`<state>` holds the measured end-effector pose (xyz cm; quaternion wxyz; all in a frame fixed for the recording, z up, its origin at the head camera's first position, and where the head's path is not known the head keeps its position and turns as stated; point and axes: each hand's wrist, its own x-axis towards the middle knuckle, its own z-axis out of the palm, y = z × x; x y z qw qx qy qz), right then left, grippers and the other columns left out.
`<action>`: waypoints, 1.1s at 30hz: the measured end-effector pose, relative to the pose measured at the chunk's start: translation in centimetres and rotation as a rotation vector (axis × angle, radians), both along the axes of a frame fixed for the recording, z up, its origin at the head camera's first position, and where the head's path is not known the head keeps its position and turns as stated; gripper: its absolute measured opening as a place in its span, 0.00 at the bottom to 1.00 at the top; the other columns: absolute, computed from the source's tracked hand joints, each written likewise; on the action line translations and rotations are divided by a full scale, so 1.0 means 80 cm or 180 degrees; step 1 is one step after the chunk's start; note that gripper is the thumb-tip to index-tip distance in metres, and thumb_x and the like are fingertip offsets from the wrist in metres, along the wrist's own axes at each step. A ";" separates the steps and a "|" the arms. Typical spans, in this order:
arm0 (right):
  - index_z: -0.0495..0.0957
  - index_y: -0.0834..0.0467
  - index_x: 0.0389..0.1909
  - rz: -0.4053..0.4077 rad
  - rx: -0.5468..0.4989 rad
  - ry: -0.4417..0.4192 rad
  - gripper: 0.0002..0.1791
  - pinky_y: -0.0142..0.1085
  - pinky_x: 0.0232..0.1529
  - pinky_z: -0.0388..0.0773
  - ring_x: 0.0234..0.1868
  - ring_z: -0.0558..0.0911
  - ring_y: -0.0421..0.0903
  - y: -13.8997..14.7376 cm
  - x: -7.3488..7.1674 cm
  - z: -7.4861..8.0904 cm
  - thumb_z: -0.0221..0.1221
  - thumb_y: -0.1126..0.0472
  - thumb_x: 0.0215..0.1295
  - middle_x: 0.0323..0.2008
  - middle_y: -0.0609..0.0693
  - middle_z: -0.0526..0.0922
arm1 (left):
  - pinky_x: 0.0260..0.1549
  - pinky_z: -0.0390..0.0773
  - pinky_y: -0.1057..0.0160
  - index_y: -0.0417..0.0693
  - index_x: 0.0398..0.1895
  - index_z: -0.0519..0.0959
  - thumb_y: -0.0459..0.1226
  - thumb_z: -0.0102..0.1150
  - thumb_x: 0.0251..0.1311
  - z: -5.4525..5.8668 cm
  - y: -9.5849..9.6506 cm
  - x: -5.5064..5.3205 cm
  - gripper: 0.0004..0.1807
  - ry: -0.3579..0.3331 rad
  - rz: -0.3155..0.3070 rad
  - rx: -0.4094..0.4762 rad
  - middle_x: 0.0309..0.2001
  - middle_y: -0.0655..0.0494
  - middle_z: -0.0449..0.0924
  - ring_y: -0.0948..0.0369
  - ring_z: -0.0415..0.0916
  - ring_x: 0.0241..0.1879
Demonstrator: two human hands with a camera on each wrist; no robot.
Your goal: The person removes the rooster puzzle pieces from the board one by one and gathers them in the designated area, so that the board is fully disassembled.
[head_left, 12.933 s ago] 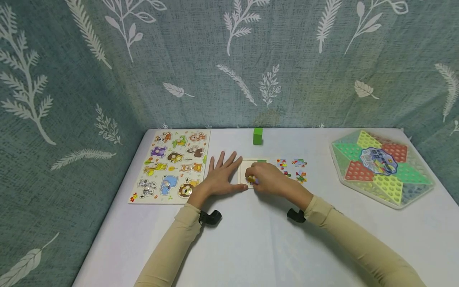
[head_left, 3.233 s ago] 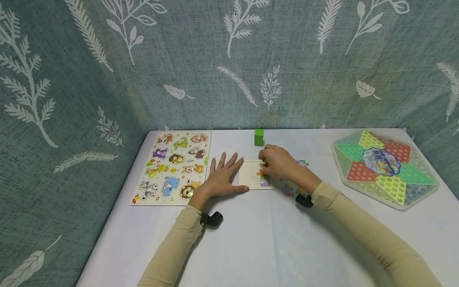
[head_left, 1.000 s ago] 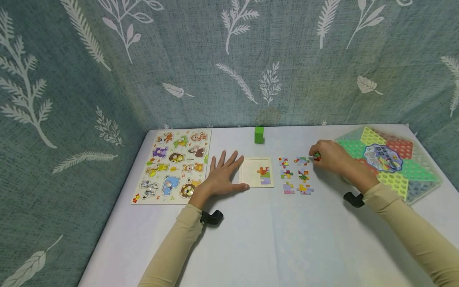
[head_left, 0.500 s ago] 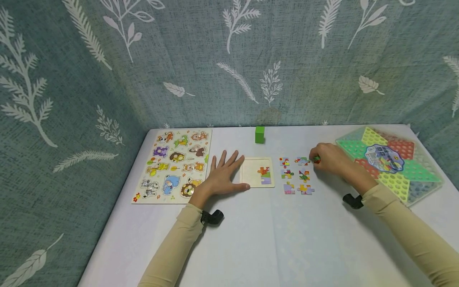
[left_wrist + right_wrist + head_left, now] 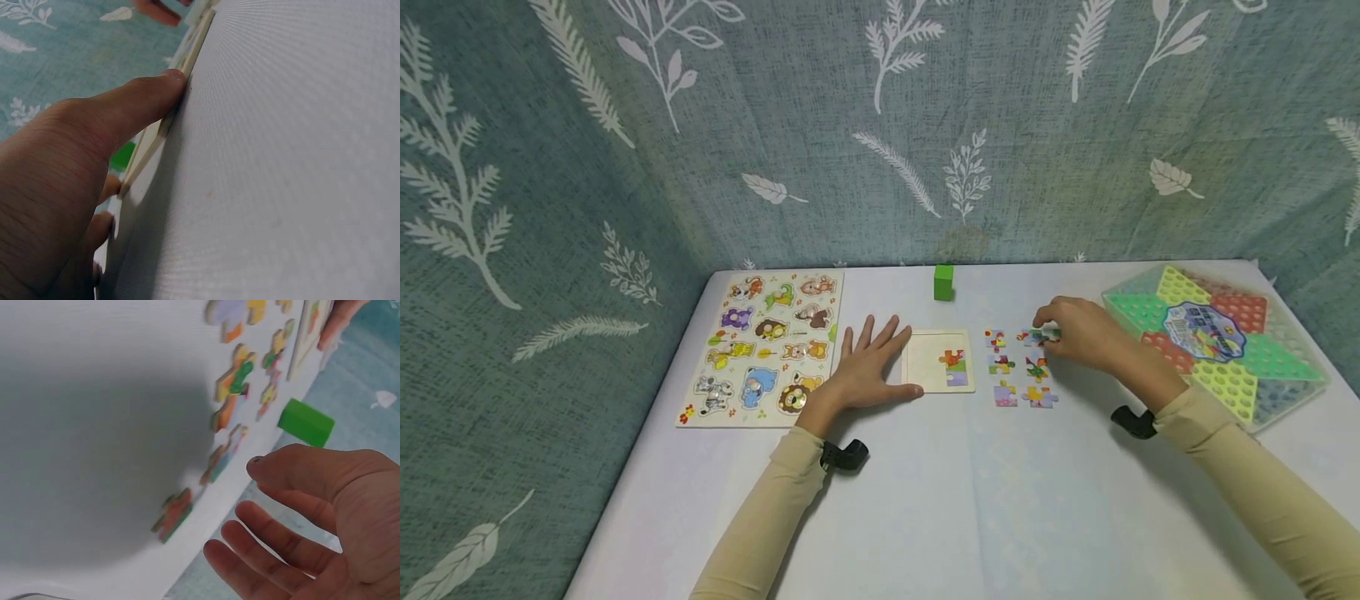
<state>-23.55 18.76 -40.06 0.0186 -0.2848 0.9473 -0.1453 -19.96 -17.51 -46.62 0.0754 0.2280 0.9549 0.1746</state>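
My left hand [image 5: 861,375] lies with fingers spread at the left of a small wooden puzzle tray [image 5: 921,385]. Its thumb [image 5: 147,103] touches the tray's near edge, and a fingertip is at the far left corner. Joined jigsaw pieces [image 5: 955,367], orange, green and purple, fill the tray's lower right. To its right, several loose jigsaw pieces [image 5: 1000,363] lie in two columns. My right hand [image 5: 1082,333] hovers at the top right of these, fingers apart and holding nothing. Below its fingers a red and green jigsaw piece [image 5: 172,515] lies on the table.
An animal peg puzzle board [image 5: 760,350] lies at the left, close to my left forearm. Behind the tray stands a green block [image 5: 943,283]. A hexagonal board game box [image 5: 1213,342] sits at the right, beside my right wrist.
My right hand went from the tray's far right corner to right of the loose pieces, then let go of the red and green piece. Pieces have joined in the tray; my left hand stays.
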 end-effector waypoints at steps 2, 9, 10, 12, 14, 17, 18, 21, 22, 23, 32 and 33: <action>0.85 0.65 0.43 -0.0002 -0.0006 -0.0010 0.14 0.53 0.41 0.77 0.40 0.81 0.58 -0.006 0.002 0.004 0.67 0.69 0.52 0.40 0.58 0.83 | 0.69 0.23 0.38 0.59 0.82 0.47 0.69 0.59 0.54 0.000 0.000 0.000 0.57 -0.0005 -0.0005 -0.0002 0.81 0.56 0.34 0.45 0.23 0.77; 0.84 0.64 0.45 0.0044 -0.0013 -0.0064 0.14 0.54 0.45 0.77 0.44 0.81 0.59 -0.029 0.004 0.014 0.68 0.66 0.57 0.44 0.59 0.83 | 0.69 0.23 0.37 0.58 0.82 0.47 0.69 0.60 0.54 0.002 0.000 0.001 0.57 -0.0014 -0.0016 0.0020 0.81 0.55 0.35 0.45 0.23 0.77; 0.85 0.64 0.46 0.0051 -0.0029 -0.0082 0.14 0.54 0.45 0.77 0.44 0.81 0.59 -0.033 0.005 0.015 0.67 0.66 0.58 0.44 0.59 0.83 | 0.69 0.23 0.37 0.58 0.82 0.48 0.68 0.60 0.54 0.002 0.000 0.001 0.57 -0.0016 -0.0014 0.0024 0.81 0.55 0.35 0.45 0.23 0.77; 0.84 0.64 0.47 0.0098 -0.0057 -0.0109 0.15 0.53 0.46 0.77 0.44 0.81 0.58 -0.043 0.005 0.015 0.67 0.66 0.58 0.45 0.58 0.82 | 0.69 0.23 0.37 0.58 0.82 0.48 0.68 0.60 0.54 0.002 0.000 0.001 0.57 -0.0012 -0.0011 0.0026 0.81 0.55 0.35 0.44 0.23 0.77; 0.84 0.64 0.47 0.0142 -0.0079 -0.0125 0.15 0.53 0.46 0.77 0.44 0.81 0.57 -0.053 0.005 0.016 0.66 0.66 0.59 0.45 0.58 0.82 | 0.69 0.23 0.37 0.58 0.82 0.48 0.68 0.60 0.54 0.002 0.000 0.000 0.57 -0.0011 -0.0019 0.0030 0.81 0.55 0.35 0.44 0.23 0.77; 0.84 0.63 0.48 0.0222 -0.0100 -0.0148 0.15 0.53 0.47 0.78 0.46 0.81 0.57 -0.068 0.006 0.015 0.67 0.66 0.59 0.46 0.58 0.83 | 0.69 0.23 0.37 0.58 0.82 0.47 0.69 0.59 0.55 0.000 -0.002 0.000 0.57 -0.0004 -0.0031 0.0038 0.81 0.56 0.35 0.45 0.23 0.77; 0.84 0.63 0.48 0.0244 -0.0101 -0.0148 0.15 0.52 0.47 0.78 0.46 0.81 0.57 -0.074 0.006 0.015 0.67 0.66 0.59 0.46 0.58 0.83 | 0.69 0.23 0.37 0.59 0.82 0.47 0.69 0.59 0.55 0.000 -0.002 0.000 0.57 -0.0008 -0.0030 0.0032 0.81 0.56 0.34 0.45 0.23 0.77; 0.85 0.63 0.48 0.0283 -0.0116 -0.0138 0.15 0.51 0.46 0.78 0.45 0.81 0.55 -0.086 0.007 0.015 0.68 0.66 0.59 0.46 0.57 0.83 | 0.69 0.23 0.38 0.59 0.82 0.46 0.70 0.58 0.55 -0.002 -0.001 -0.001 0.57 -0.0029 -0.0033 0.0035 0.81 0.57 0.34 0.45 0.22 0.77; 0.85 0.63 0.48 0.0307 -0.0120 -0.0129 0.15 0.51 0.45 0.78 0.44 0.81 0.55 -0.090 0.007 0.015 0.68 0.67 0.58 0.45 0.58 0.83 | 0.69 0.22 0.38 0.60 0.82 0.46 0.70 0.58 0.54 -0.002 -0.001 -0.001 0.57 -0.0040 -0.0028 0.0039 0.81 0.57 0.33 0.46 0.22 0.77; 0.85 0.63 0.48 0.0326 -0.0108 -0.0119 0.15 0.51 0.45 0.79 0.43 0.81 0.54 -0.093 0.007 0.015 0.68 0.67 0.58 0.45 0.57 0.83 | 0.69 0.22 0.38 0.60 0.82 0.46 0.70 0.58 0.54 -0.003 -0.001 -0.001 0.57 -0.0048 -0.0022 0.0038 0.81 0.57 0.33 0.46 0.22 0.77; 0.85 0.61 0.48 0.0415 -0.0038 -0.0163 0.16 0.49 0.45 0.79 0.44 0.81 0.53 -0.114 0.007 0.012 0.69 0.65 0.58 0.46 0.55 0.82 | 0.69 0.22 0.38 0.60 0.82 0.46 0.70 0.58 0.54 -0.001 -0.001 0.000 0.57 -0.0048 -0.0012 0.0030 0.81 0.57 0.33 0.46 0.22 0.77; 0.85 0.61 0.48 0.0432 -0.0043 -0.0169 0.16 0.49 0.46 0.79 0.45 0.81 0.54 -0.116 0.007 0.012 0.69 0.65 0.58 0.46 0.55 0.82 | 0.69 0.22 0.38 0.60 0.82 0.46 0.70 0.58 0.54 -0.001 -0.001 0.000 0.57 -0.0050 -0.0009 0.0027 0.81 0.57 0.33 0.46 0.22 0.77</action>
